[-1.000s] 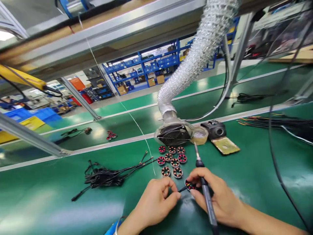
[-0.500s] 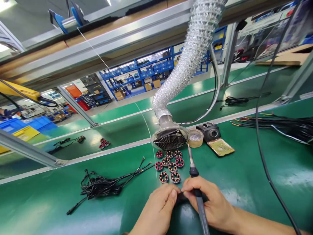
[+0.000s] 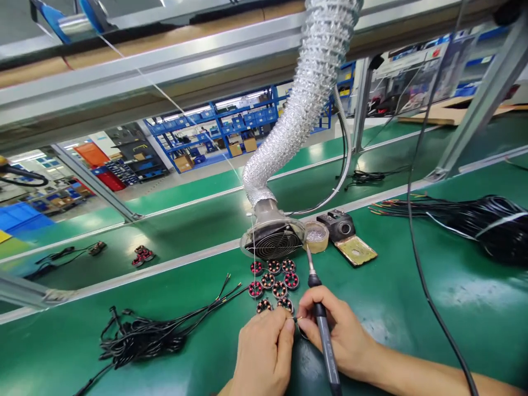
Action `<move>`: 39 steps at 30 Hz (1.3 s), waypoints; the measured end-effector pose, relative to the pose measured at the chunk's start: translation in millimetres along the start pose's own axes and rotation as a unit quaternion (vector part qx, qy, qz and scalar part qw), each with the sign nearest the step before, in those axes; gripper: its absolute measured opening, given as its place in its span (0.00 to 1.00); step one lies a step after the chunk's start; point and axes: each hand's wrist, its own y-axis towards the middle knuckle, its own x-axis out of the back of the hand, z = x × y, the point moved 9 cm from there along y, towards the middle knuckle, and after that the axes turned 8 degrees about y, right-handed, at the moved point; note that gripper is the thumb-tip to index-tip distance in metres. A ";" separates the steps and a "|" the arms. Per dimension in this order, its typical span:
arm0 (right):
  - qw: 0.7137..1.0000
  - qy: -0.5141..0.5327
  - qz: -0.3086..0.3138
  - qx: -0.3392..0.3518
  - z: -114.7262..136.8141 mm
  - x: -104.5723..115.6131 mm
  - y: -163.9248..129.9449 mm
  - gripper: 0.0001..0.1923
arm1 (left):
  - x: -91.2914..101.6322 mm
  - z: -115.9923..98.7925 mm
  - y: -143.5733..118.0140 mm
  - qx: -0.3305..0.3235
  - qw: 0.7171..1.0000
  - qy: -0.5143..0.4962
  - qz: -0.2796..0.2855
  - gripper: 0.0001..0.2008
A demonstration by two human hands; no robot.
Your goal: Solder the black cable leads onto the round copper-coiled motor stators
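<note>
One short black wire piece (image 3: 295, 318) sits between the two hands, right at the fingertips, just in front of the stators; its details are too small to make out. The left hand (image 3: 264, 345) pinches it between thumb and forefinger, the other fingers curled out of sight. The right hand (image 3: 340, 333) has thumb and forefinger nearly together at the wire's right side, and also holds a soldering iron (image 3: 325, 341) that slants up across its fingers. Part of a dark rounded object shows under the right fingertips, mostly hidden.

Nine small copper-wound stators (image 3: 279, 290) stand clustered beyond the left hand on the green tabletop (image 3: 202, 363), the nearest two partly covered by it. The iron's tip points up beside a pale round tub (image 3: 317, 237). Left of the tub is a round fan grille (image 3: 277, 242), joined to a silver foil duct (image 3: 284, 126). To the tub's right sits a black iron stand (image 3: 339, 224) with a yellowish sponge tray (image 3: 355, 250). Black cable bundles lie at far left (image 3: 142, 338) and far right (image 3: 490, 223).
</note>
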 end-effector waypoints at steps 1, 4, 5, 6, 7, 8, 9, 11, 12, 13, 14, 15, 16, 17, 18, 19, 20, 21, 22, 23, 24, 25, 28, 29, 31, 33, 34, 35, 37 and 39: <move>1.000 0.001 0.004 0.001 -0.5 -1.2 -1.1 0.05 | -2.5 2.5 -1.3 0.012 1.000 -0.018 0.017 0.15; 1.000 0.012 0.022 -0.002 -2.7 -5.3 -4.5 0.05 | -17.1 8.9 -6.9 0.053 0.986 -0.126 0.097 0.18; 0.999 0.018 0.029 -0.001 -3.2 -6.5 -5.7 0.06 | -21.8 9.9 -9.3 0.065 0.977 -0.166 0.117 0.18; 0.999 0.023 0.033 0.000 -3.7 -7.4 -6.8 0.06 | -25.2 10.9 -11.5 0.075 0.969 -0.198 0.127 0.18; 0.999 0.027 0.035 -0.001 -4.2 -8.0 -7.9 0.06 | -27.1 12.1 -13.5 0.084 0.964 -0.218 0.126 0.18; 0.999 0.030 0.036 -0.003 -4.9 -8.5 -9.0 0.07 | -27.6 13.4 -15.1 0.091 0.963 -0.227 0.115 0.19; 0.999 0.033 0.036 -0.009 -5.7 -9.1 -10.2 0.08 | -27.2 14.6 -16.5 0.094 0.964 -0.228 0.099 0.19; 0.998 0.037 0.036 -0.034 -8.2 -11.1 -12.7 0.10 | -26.0 15.7 -19.1 0.094 0.968 -0.223 0.065 0.19; 0.997 0.040 0.040 -0.050 -9.1 -12.8 -14.0 0.10 | -25.4 16.0 -20.2 0.092 0.969 -0.222 0.051 0.19; 0.996 0.040 0.046 -0.065 -9.2 -14.9 -15.1 0.11 | -25.1 16.3 -21.1 0.091 0.970 -0.220 0.041 0.18; 0.995 0.037 0.053 -0.076 -8.5 -17.1 -16.0 0.12 | -24.9 16.5 -21.9 0.090 0.972 -0.216 0.035 0.18; 0.994 0.032 0.060 -0.082 -6.8 -18.9 -16.5 0.12 | -24.4 16.6 -22.4 0.087 0.974 -0.208 0.031 0.17; 0.994 0.028 0.064 -0.084 -4.9 -19.8 -16.5 0.14 | -23.7 16.4 -22.6 0.084 0.976 -0.197 0.030 0.15; 0.994 0.025 0.062 -0.083 -3.2 -19.5 -16.0 0.14 | -22.8 16.1 -22.5 0.079 0.979 -0.184 0.030 0.14; 0.995 0.026 0.054 -0.083 -2.6 -17.9 -15.3 0.15 | -22.2 15.4 -22.2 0.075 0.982 -0.171 0.034 0.14; 0.995 0.030 0.043 -0.085 -3.2 -16.0 -14.6 0.15 | -21.6 14.6 -21.7 0.069 0.984 -0.159 0.038 0.13; 0.995 0.034 0.032 -0.088 -5.0 -14.0 -14.0 0.14 | -21.2 13.9 -20.9 0.065 0.986 -0.148 0.043 0.13; 0.995 0.038 0.023 -0.092 -7.5 -12.6 -13.7 0.12 | -21.0 13.4 -19.7 0.062 0.987 -0.139 0.048 0.12; 0.995 0.038 0.017 -0.095 -10.1 -12.2 -13.5 0.11 | -21.1 13.1 -18.2 0.062 0.987 -0.135 0.053 0.12; 0.995 0.037 0.012 -0.096 -12.5 -12.3 -13.5 0.11 | -21.3 13.1 -16.3 0.063 0.987 -0.135 0.059 0.12; 0.995 0.035 0.010 -0.095 -14.1 -13.1 -13.4 0.11 | -21.3 13.2 -13.9 0.065 0.986 -0.139 0.064 0.13; 0.995 0.033 0.008 -0.092 -15.0 -14.0 -13.1 0.10 | -21.4 13.1 -11.2 0.066 0.985 -0.144 0.071 0.13; 0.996 0.030 0.001 -0.085 -15.3 -15.3 -11.4 0.11 | -21.1 12.4 -2.5 0.061 0.982 -0.149 0.097 0.14; 0.996 0.032 0.002 -0.087 -15.5 -15.2 -10.6 0.12 | -20.6 12.2 -0.1 0.058 0.982 -0.147 0.106 0.15; 0.996 0.028 0.008 -0.089 -14.8 -12.9 -8.3 0.15 | -20.7 12.5 2.6 0.053 0.980 -0.143 0.128 0.15; 0.998 -0.005 0.012 -0.068 -10.2 -7.3 -4.7 0.17 | -21.8 14.2 2.2 0.055 0.978 -0.131 0.151 0.15; 0.998 -0.030 0.013 -0.046 -5.9 -4.4 -2.6 0.18 | -22.5 15.0 1.1 0.057 0.978 -0.122 0.161 0.15; 0.998 -0.056 0.015 -0.016 -0.3 -2.3 -0.5 0.18 | -23.1 15.4 -0.1 0.058 0.977 -0.114 0.170 0.14; 0.993 -0.092 0.030 0.061 13.4 -2.9 2.4 0.18 | -23.2 14.1 -2.2 0.054 0.978 -0.103 0.176 0.13; 0.984 -0.102 0.052 0.135 26.6 -7.6 2.6 0.16 | -22.5 10.8 -3.3 0.045 0.979 -0.098 0.176 0.13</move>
